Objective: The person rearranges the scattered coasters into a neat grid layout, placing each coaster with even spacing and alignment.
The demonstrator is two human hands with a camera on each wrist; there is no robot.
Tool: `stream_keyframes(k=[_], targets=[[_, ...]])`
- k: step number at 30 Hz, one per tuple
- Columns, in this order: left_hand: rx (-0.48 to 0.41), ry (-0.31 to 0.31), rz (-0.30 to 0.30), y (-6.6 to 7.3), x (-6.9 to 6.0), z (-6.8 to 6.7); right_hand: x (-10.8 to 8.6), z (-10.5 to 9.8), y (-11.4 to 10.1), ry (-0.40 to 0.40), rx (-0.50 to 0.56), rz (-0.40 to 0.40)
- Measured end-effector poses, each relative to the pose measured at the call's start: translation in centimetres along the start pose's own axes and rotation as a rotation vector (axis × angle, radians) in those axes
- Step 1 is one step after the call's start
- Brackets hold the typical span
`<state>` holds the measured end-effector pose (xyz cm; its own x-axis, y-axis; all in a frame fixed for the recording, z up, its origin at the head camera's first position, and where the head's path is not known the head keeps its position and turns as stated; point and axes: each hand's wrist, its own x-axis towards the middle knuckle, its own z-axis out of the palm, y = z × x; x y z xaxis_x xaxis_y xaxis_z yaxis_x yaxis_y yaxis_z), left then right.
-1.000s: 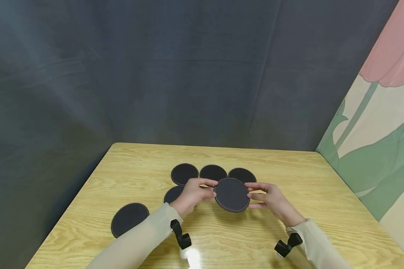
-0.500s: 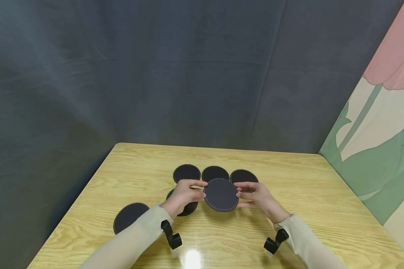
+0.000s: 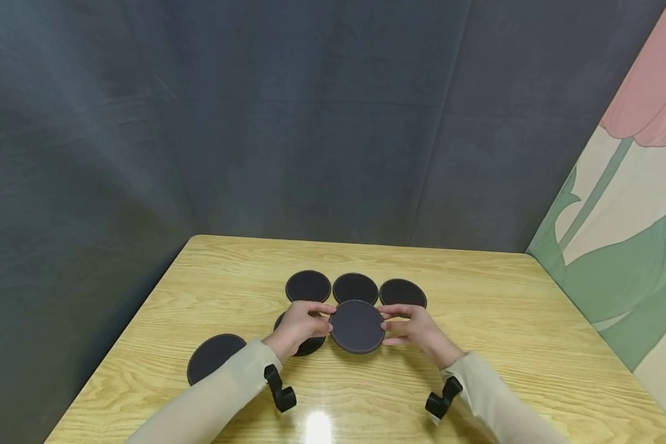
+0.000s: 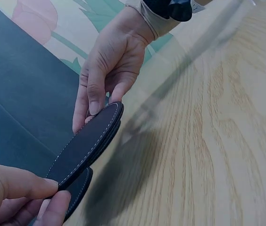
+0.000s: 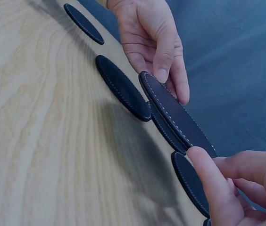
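Note:
Both hands hold a round black coaster with pale edge stitching by its opposite sides. My left hand pinches its left edge between thumb and fingers. Its right edge is pinched by my right hand. The shadow in the right wrist view shows the held coaster above the table, tilted. Behind it lies a row of three similar coasters, left, middle and right; the held one overlaps the middle one in view. Another coaster is partly hidden by my left hand.
A further black coaster lies at the near left, partly covered by the left sleeve. The wooden table ends at a dark curtain behind. On the right stands a wall panel painted with a tulip.
Both hands have carried the coaster to the left, then slightly lower and nearer. The other coasters have stayed in place on the table; the view has shifted a little.

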<state>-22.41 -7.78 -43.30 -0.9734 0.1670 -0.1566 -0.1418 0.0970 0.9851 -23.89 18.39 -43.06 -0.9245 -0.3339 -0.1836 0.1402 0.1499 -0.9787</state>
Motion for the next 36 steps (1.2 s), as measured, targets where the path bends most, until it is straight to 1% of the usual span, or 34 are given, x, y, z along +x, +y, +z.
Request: stream_keyframes(k=[5,10,16,24,28,33,36], targets=[[0.023,0.012,-0.007,-0.4,0.3,0.0,0.3,0.1,0.5,0.005,0.009,0.013],[0.032,0.017,-0.016,-0.8,0.5,0.1,0.6,0.3,0.7,0.03,0.008,0.03],[0.054,0.013,-0.016,-1.1,0.6,0.3,0.9,0.4,1.3,0.013,0.015,0.034],[0.096,0.012,0.005,-1.4,0.7,0.4,1.1,0.4,1.8,0.028,0.005,0.053],[0.132,0.02,0.011,-1.5,0.7,0.5,1.2,0.4,1.9,0.028,-0.005,0.051],[0.198,0.039,0.017,-1.5,0.9,0.6,1.2,0.4,2.0,0.023,-0.026,0.053],[0.218,0.046,0.016,-1.7,1.0,0.7,1.1,0.5,2.0,0.02,-0.035,0.048]])
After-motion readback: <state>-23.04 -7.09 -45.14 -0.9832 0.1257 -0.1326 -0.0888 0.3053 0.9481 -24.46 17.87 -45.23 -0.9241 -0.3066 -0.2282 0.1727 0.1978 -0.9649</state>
